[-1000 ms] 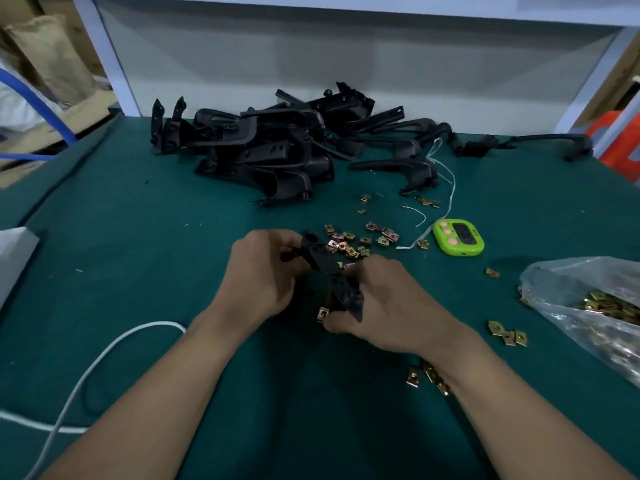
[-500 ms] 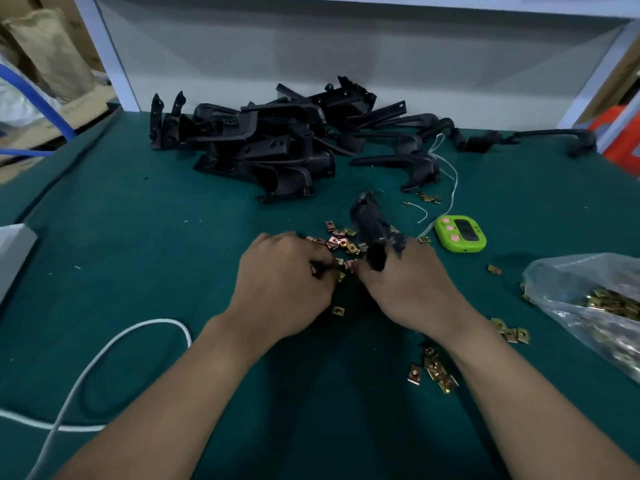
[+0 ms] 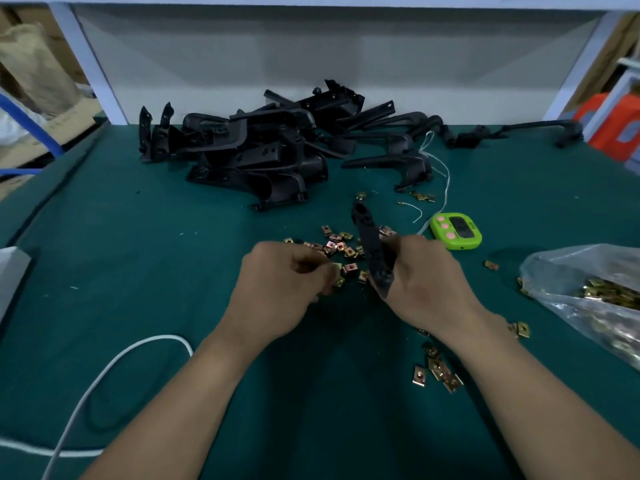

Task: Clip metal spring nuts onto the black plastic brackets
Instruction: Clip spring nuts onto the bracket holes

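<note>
Off the black bracket (image 3: pixel 372 251) since a second before, our left grip (image 3: pixel 284 289) curled over the loose spring nuts (image 3: pixel 341 249), holding what we could not tell, while our right grip (image 3: pixel 426 289) alone clasped that bracket, pointing toward the counter's (image 3: pixel 138 271) far edge.

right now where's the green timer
In the head view the timer lies on the mat, right of centre, just beyond the right hand and left of the plastic bag.
</note>
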